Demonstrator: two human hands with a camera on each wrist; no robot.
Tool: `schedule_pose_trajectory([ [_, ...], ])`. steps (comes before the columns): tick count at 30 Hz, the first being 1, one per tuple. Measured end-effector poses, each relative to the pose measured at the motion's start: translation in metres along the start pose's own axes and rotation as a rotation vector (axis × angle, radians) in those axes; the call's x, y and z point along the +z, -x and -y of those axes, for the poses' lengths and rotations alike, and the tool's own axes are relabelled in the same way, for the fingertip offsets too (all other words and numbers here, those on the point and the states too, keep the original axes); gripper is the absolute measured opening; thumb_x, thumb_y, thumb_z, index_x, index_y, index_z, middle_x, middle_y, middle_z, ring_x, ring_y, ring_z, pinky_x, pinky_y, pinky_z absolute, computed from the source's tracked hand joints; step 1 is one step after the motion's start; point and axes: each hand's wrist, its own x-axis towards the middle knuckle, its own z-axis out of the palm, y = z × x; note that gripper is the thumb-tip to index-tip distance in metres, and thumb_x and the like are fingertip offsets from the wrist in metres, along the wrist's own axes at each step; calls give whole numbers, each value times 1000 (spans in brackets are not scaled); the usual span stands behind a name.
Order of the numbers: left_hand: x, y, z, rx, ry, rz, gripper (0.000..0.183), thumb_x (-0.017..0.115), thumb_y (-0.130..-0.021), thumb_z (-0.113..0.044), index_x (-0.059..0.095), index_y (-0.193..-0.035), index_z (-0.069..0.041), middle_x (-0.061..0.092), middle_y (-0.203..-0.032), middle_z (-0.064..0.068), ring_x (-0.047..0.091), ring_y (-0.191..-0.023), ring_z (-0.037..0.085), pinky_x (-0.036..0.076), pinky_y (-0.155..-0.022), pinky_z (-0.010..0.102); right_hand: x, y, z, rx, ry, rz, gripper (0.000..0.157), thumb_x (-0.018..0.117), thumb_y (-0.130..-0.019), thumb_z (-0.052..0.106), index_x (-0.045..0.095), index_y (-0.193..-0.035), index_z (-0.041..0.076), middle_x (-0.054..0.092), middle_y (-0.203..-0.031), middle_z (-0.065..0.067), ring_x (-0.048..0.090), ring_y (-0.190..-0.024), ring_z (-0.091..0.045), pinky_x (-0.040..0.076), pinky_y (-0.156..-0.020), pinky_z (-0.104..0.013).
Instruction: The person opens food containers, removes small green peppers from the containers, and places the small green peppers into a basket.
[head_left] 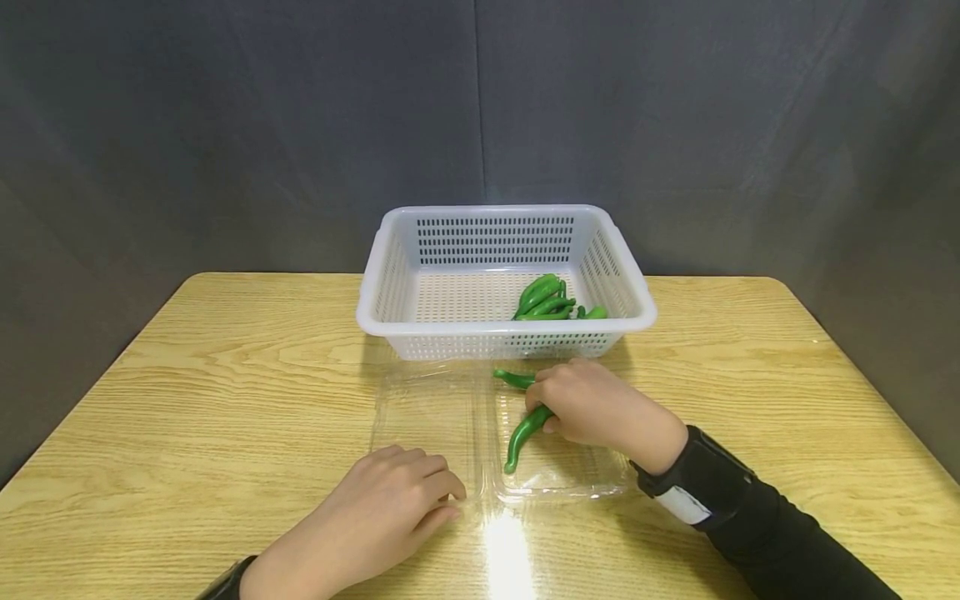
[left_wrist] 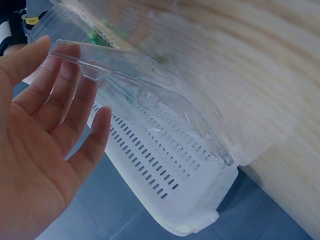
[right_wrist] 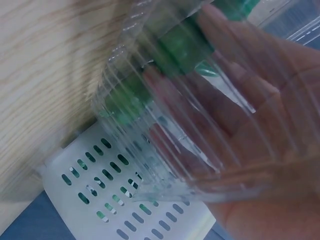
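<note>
An opened clear plastic clamshell box (head_left: 427, 412) lies in front of a white basket. Over its right half, my right hand (head_left: 592, 408) grips a curved green chili pepper (head_left: 525, 437) between thumb and fingers. Another green chili pepper (head_left: 513, 379) lies just beyond those fingers, partly hidden by them. Through the clear wall of the box, the right wrist view shows the gripped pepper (right_wrist: 182, 47) against the fingertips. My left hand (head_left: 397, 500) is at the near edge of the left half, its fingers loosely bent. In the left wrist view its fingertips (left_wrist: 70, 52) meet the clear rim.
The white slotted basket (head_left: 510, 327) stands at the back of the wooden table (head_left: 247, 400). Several green peppers (head_left: 543, 296) are heaped in its right part. A dark grey curtain (head_left: 300, 125) hangs behind the table.
</note>
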Motion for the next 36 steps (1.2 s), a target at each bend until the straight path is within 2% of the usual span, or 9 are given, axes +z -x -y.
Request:
schedule_pose_trajectory([
  [10,0,0,0,6,-3,-10,9,73,-90,-27,73,-95,-20,67,-90,-11,62,-81,6,53,-75,36,2,0,-1,-6,12,-20,21,88,-70,9,72,-80,18,62,-75,6,62,-71,-15,53,-70,-35],
  [15,0,0,1,15,4,-14,8,74,-90,-26,73,-94,-19,66,-89,-12,61,-79,5,52,-72,33,2,0,-2,-12,22,-40,21,89,-70,10,72,-79,17,61,-74,6,62,-69,-14,53,-68,-34],
  [20,0,0,0,18,9,-10,9,74,-90,-26,73,-95,-19,66,-90,-11,60,-79,5,53,-73,34,0,0,-3,-15,28,-42,20,89,-70,11,70,-78,17,61,-74,6,61,-68,-14,53,-67,-33],
  [27,-1,-1,1,32,5,-26,8,74,-90,-25,74,-95,-19,67,-90,-11,61,-79,5,50,-71,28,-6,2,-4,4,19,-50,21,88,-71,10,69,-77,16,64,-77,4,63,-73,-17,54,-69,-34],
  [36,-2,-1,0,25,18,-5,8,72,-92,-26,74,-96,-19,68,-91,-11,63,-82,6,52,-75,31,-18,9,-5,-5,34,-128,20,86,-73,7,68,-74,17,64,-77,4,64,-73,-16,53,-69,-33],
])
